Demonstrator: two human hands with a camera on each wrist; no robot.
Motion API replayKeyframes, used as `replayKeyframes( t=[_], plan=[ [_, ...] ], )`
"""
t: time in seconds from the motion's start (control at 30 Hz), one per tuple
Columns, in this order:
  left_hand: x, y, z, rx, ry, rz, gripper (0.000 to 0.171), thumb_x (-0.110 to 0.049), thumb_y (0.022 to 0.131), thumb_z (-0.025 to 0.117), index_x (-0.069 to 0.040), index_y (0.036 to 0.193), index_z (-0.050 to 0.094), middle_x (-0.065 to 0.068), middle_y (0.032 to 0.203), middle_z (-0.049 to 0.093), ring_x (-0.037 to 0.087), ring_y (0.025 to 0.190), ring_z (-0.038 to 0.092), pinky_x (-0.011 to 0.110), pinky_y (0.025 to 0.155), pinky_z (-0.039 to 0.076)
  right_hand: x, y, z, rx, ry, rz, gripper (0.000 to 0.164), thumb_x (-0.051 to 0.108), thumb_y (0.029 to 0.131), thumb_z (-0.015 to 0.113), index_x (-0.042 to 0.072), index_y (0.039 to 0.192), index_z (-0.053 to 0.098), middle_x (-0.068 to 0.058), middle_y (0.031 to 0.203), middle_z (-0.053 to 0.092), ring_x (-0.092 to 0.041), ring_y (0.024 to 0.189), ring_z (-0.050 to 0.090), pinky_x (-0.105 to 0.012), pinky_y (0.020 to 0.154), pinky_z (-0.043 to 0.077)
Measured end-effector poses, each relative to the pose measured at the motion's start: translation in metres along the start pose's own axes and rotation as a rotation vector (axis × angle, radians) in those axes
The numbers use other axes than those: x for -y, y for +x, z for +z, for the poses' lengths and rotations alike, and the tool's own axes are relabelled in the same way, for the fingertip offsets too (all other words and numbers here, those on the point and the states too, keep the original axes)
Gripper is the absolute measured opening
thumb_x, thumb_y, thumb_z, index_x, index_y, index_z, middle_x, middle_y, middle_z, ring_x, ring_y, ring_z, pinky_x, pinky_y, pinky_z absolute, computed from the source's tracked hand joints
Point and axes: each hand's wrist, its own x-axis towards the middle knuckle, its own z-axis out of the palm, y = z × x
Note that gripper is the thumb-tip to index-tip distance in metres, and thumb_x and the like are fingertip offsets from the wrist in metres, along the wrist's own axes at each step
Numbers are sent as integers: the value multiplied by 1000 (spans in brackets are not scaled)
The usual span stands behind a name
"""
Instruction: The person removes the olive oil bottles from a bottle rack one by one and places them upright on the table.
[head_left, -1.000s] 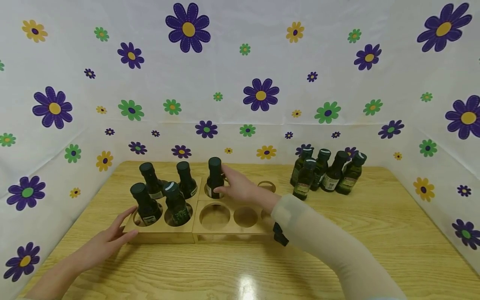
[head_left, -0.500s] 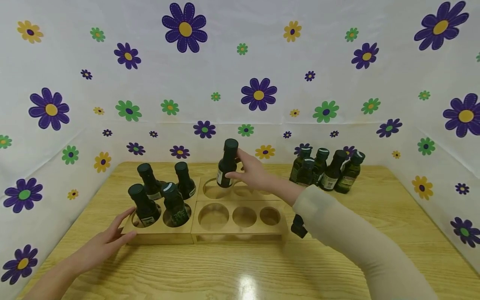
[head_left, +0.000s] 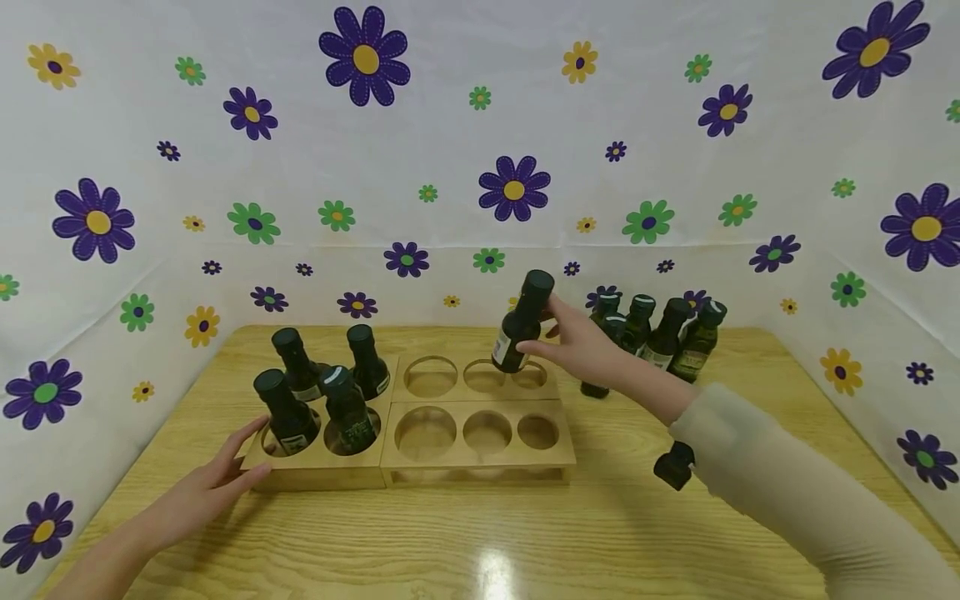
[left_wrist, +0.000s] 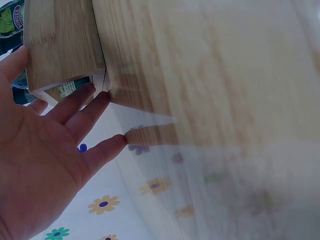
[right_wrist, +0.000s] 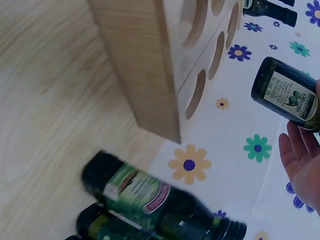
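My right hand (head_left: 588, 340) grips a dark green bottle (head_left: 519, 332) with a black cap and pale label. The bottle tilts above the back row of the wooden bottle rack (head_left: 480, 477), over its right half. In the right wrist view the same bottle's label (right_wrist: 290, 97) shows an olive picture. At the rack's left end, my left hand (head_left: 198, 492) rests with extended fingers and thumb touching the front left corner. The left wrist view shows these fingers (left_wrist: 82, 122) against the rack's end. Several bottles (head_left: 291, 414) stand in the left half's round holes.
A cluster of similar green bottles (head_left: 692, 350) stands on the wooden table (head_left: 450, 550) at the back right, partly behind my right forearm. The rack's right half has round holes (head_left: 424, 433) shrinking toward the right. Flowered cloth (head_left: 420, 150) encloses the back and sides.
My right hand has lifted the bottle out of the back-row hole at the rack's middle and carried it to the right, tilting it. The left hand has stayed at the rack's corner.
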Motion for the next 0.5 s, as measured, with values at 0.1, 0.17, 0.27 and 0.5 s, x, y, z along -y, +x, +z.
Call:
replayKeyframes(
  t=[0.1, 0.17, 0.27, 0.5],
  plan=[
    [0, 0, 1, 2, 2, -5, 72, -39, 103, 46, -25, 157, 1, 32, 155, 10, 58, 127, 36, 61, 91, 45, -10, -17, -9, -10, -30, 20, 51, 20, 92, 70, 4, 133, 45, -16, 118, 61, -32, 108, 57, -47, 88, 49],
    [0, 0, 1, 3, 2, -8, 72, -39, 103, 46, -25, 157, 1, 32, 155, 10, 58, 127, 36, 61, 91, 45, -15, -29, -15, -11, -43, 40, 47, 20, 92, 70, 2, 129, 46, -17, 117, 61, -34, 106, 58, -49, 87, 49],
    [0, 0, 1, 3, 0, -7, 72, -39, 103, 46, -24, 157, 1, 33, 155, 10, 58, 127, 35, 61, 91, 44, -20, -46, -25, -15, -59, 62, 41, 22, 93, 68, 2, 123, 48, -16, 114, 60, -35, 104, 58, -51, 88, 49],
    [-1, 0, 1, 3, 7, -3, 72, -39, 104, 45, -23, 157, 0, 34, 154, 11, 59, 127, 34, 62, 91, 44, -30, -78, -43, -76, -110, 106, 40, 23, 92, 70, 1, 119, 49, -16, 109, 61, -35, 100, 60, -51, 83, 51]
  ],
)
